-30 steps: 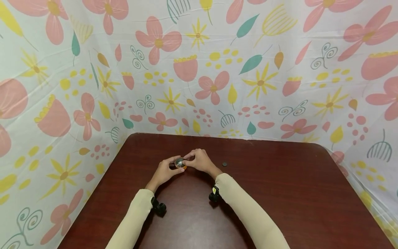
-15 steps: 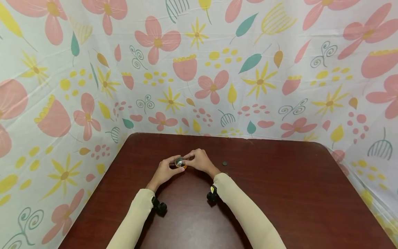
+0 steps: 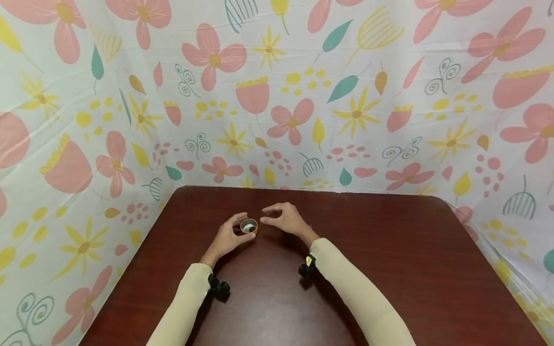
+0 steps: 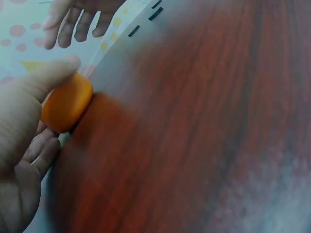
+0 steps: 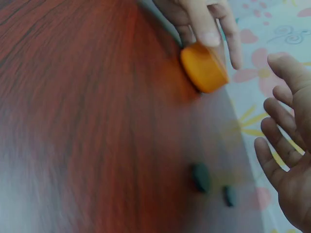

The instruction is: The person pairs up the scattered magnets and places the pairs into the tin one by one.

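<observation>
A small round orange cup with a shiny metal inside stands upright on the table. Something dark lies in it, too small to make out. My left hand grips its side between thumb and fingers; the left wrist view shows the thumb against the orange wall. To the right of the cup, my right hand hovers apart from it with loose fingers and nothing between them. Below that hand in the right wrist view lie a dark flat disc and a smaller-looking dark disc.
The dark reddish wooden table extends widely right and toward me. A flower-printed cloth hangs behind and at both sides. In the left wrist view, several short dark pieces lie near the table's far side.
My right hand has drawn back to the right from the cup's rim, its fingers parting from it. My left hand keeps its grip. The disc right of the wrist is now hidden.
</observation>
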Available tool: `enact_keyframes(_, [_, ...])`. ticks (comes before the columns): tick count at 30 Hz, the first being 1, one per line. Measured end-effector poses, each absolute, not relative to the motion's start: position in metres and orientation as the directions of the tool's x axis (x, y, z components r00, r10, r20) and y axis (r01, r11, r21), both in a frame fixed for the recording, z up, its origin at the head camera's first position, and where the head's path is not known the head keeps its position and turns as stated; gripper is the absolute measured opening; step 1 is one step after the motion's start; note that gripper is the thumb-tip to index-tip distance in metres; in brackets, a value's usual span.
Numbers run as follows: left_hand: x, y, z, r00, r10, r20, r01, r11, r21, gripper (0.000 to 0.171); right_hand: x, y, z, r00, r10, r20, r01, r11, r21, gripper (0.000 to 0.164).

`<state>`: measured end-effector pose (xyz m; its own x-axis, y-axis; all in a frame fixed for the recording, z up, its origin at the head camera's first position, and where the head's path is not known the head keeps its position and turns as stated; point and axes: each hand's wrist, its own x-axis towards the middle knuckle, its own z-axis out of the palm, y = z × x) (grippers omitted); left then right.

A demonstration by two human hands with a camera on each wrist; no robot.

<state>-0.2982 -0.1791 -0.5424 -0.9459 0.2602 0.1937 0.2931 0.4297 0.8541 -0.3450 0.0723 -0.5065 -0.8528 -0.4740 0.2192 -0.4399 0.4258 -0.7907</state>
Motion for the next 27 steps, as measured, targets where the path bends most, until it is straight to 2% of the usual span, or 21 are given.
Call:
enact_keyframes(7, [-0.291,-0.16,-0.517,-0.91,0.262,0.321,0.404,0.391,0.827,0.055,-0.335,0.112,-0.488,-0.873,-0.445,0.2,-0.425,0.494,-0.758,0.036])
enact_keyframes(12, [-0.286,-0.139,-0.504,-0.851,0.372,0.371,0.5,0.356,0.789,0.052,-0.324,0.138,-0.485,-0.869,-0.437,0.233,-0.462,0.548,-0.697,0.036])
enact_keyframes(18, [-0.281,-0.118,-0.503,-0.812,0.511,0.281,0.511,0.392,0.765,0.056,-0.31,0.162,-0.486,-0.848,-0.465,0.256,-0.517,0.611,-0.6,0.039])
enact_keyframes(27, [-0.283,-0.102,-0.517,-0.801,0.568,0.191,0.489,0.436,0.755,0.057,-0.29,0.202,-0.507,-0.835,-0.486,0.256,-0.537,0.624,-0.567,0.042])
